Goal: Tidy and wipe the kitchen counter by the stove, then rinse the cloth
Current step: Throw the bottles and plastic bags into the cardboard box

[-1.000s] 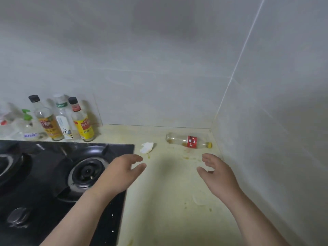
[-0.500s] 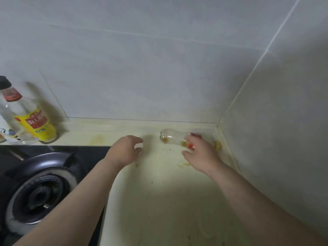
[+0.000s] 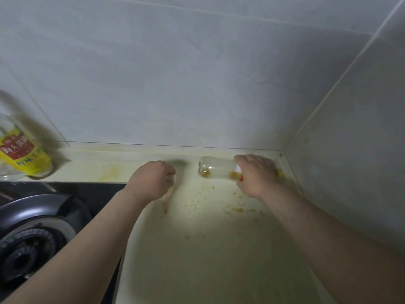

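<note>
One tipped bottle (image 3: 217,171), brown dregs inside, under right hand (image 3: 255,175)

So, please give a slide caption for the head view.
Right hand grips fallen clear plastic bottle; left hand closes on white crumpled tissue.

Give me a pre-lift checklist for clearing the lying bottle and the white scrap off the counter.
1. Right hand closed around the lying bottle: ok.
2. Bottle cap sealed: cannot tell, hidden by the hand.
3. Bottle holds brownish residue, so lift it level: not ok if tipped.
4. Left hand closed on the white scrap: ok, though only its edge shows.
5. Lift path clear of the yellow-label bottle and stove: ok, both sit far left.
6. Counter clean: not ok, yellow crumbs and smears remain.
</note>
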Action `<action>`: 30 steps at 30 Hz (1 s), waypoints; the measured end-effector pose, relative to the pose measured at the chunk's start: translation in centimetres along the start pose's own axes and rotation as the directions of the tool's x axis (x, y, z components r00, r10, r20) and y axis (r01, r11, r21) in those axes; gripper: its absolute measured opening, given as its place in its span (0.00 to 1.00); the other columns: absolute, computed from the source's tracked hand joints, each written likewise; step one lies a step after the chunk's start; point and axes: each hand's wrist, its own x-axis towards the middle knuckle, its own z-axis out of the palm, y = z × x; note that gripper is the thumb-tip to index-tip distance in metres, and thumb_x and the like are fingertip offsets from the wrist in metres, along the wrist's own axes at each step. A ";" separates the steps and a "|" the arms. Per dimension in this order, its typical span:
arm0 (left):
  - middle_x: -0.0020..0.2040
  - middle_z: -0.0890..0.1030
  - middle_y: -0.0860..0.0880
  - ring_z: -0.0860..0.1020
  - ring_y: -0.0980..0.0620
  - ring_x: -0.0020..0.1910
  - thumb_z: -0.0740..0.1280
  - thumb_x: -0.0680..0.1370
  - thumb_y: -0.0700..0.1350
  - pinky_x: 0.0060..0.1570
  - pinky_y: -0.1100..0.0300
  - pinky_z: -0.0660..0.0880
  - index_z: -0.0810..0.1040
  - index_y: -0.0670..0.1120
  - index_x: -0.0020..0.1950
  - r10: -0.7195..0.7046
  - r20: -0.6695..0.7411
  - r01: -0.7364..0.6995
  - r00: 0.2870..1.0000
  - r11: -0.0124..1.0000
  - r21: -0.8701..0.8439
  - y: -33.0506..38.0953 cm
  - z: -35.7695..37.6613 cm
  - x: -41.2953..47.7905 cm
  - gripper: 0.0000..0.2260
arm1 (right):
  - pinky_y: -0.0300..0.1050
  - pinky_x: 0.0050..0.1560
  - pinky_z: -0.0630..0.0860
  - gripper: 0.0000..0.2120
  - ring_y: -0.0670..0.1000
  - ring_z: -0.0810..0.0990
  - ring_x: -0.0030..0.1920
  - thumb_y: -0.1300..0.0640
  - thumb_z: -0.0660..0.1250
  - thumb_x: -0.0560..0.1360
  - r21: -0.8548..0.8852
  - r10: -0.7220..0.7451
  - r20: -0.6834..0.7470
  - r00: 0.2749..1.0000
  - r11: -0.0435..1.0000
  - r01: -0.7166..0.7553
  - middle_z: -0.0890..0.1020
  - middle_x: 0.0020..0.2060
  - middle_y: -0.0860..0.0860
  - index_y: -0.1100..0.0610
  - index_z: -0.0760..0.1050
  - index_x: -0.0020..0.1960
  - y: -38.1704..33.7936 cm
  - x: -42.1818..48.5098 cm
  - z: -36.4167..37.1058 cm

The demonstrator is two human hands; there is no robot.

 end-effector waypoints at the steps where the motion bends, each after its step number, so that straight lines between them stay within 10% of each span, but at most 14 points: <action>1: 0.31 0.69 0.47 0.67 0.46 0.32 0.62 0.71 0.39 0.29 0.56 0.63 0.62 0.44 0.31 -0.003 -0.020 0.003 1.000 1.000 -0.016 0.1 -0.3 -0.3 0.11 | 0.48 0.61 0.66 0.23 0.54 0.71 0.63 0.52 0.68 0.71 -0.008 0.000 -0.004 1.000 1.000 0.000 0.74 0.62 0.49 0.48 0.67 0.64 0.1 0.1 0.1; 10: 0.43 0.80 0.44 0.77 0.45 0.43 0.67 0.75 0.42 0.44 0.47 0.76 0.80 0.40 0.46 -0.065 -0.223 0.028 0.973 0.986 -0.165 1.3 -4.6 -7.4 0.06 | 0.49 0.67 0.64 0.30 0.55 0.70 0.64 0.48 0.70 0.69 0.097 -0.043 -0.123 0.991 0.994 0.055 0.74 0.61 0.48 0.47 0.67 0.69 -2.1 -3.9 -2.1; 17: 0.52 0.81 0.49 0.77 0.50 0.53 0.70 0.76 0.44 0.48 0.61 0.69 0.81 0.47 0.59 -0.170 -0.290 0.107 0.942 0.969 -0.222 2.3 -7.6 -19.2 0.12 | 0.45 0.62 0.68 0.32 0.53 0.71 0.60 0.47 0.71 0.69 0.170 -0.148 -0.175 0.973 0.969 0.178 0.74 0.59 0.48 0.47 0.67 0.70 -6.8 -13.6 -6.8; 30: 0.45 0.80 0.53 0.78 0.52 0.46 0.70 0.74 0.45 0.48 0.54 0.75 0.82 0.47 0.50 -0.445 -0.436 0.322 0.782 0.888 -0.330 4.0 -11.9 -47.1 0.06 | 0.43 0.59 0.72 0.33 0.48 0.72 0.59 0.41 0.70 0.68 0.357 -0.380 -0.212 0.900 0.828 0.433 0.74 0.58 0.43 0.46 0.67 0.70 -18.3 -33.5 -12.4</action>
